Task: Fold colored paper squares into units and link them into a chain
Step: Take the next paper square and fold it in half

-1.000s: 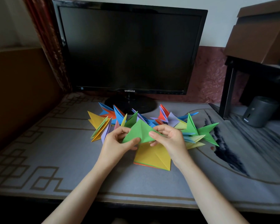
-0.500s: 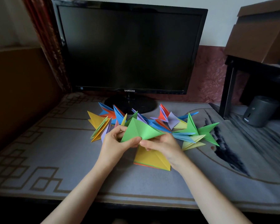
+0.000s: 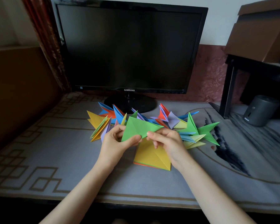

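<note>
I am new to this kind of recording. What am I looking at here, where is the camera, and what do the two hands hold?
There is no machine here: a person works with bare hands. The camera sits on the person's head and looks forward and down, so the arms enter from below. The left hand and the right hand both pinch one folded green paper above the table. Under it lies a stack of paper squares, yellow on top. Behind the hands lies a row of folded units in many colours. A dark monitor stands at the back.
</note>
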